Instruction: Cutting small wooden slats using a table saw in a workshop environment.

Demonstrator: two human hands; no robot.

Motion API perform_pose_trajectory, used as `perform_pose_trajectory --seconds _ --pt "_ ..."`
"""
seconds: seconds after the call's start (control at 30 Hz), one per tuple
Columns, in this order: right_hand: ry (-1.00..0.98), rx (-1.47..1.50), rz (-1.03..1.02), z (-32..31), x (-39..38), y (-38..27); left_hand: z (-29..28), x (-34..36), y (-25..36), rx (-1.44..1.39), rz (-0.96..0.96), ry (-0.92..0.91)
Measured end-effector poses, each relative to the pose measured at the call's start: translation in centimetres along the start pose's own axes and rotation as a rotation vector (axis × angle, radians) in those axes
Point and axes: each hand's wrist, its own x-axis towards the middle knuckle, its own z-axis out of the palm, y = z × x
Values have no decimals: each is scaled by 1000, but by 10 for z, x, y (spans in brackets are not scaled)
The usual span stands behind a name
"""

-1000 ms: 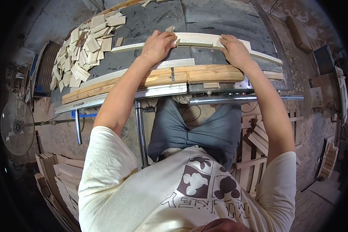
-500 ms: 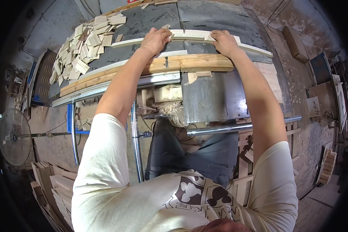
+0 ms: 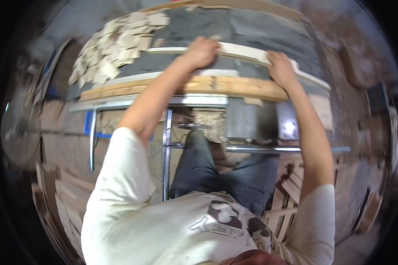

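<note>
A long pale wooden strip [image 3: 242,51] lies across the far part of a dark metal table [image 3: 269,33]. My left hand [image 3: 202,52] is closed on it near the middle, fingers bent over its far edge. Farther right, my right hand [image 3: 280,67] also grips the strip, fingers curled over the top. Motion blur hides the exact fingertip contact and whether a separate shorter piece lies against the strip. Nearer me, under my forearms, a thick yellowish wooden beam [image 3: 247,88] runs across the table, with a thin white strip [image 3: 223,72] behind its middle.
A heap of small pale wood pieces [image 3: 119,46] covers the table's left side. Metal rails [image 3: 199,100] run along the near side, and a round bar [image 3: 265,149] crosses before my legs. Stacked boards [image 3: 73,203] stand low left; wooden slats [image 3: 287,194] lie low right.
The whole view has shifted and turned slightly, so table and hands appear farther right. Both hands stay on the strip, with little clear movement relative to the table.
</note>
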Motion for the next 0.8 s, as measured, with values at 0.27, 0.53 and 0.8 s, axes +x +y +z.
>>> perform_pose_trajectory --seconds 0.27,0.53,0.8 --pt "-234 10 225 -70 -30 -25 -50 32 48 -83 -70 -155" --pt "-277 37 277 -94 -18 -36 -93 32 26 -676 -303 -139" --pt "-269 76 197 -95 -7 -33 -145 -101 -117 -1135 -899 887"
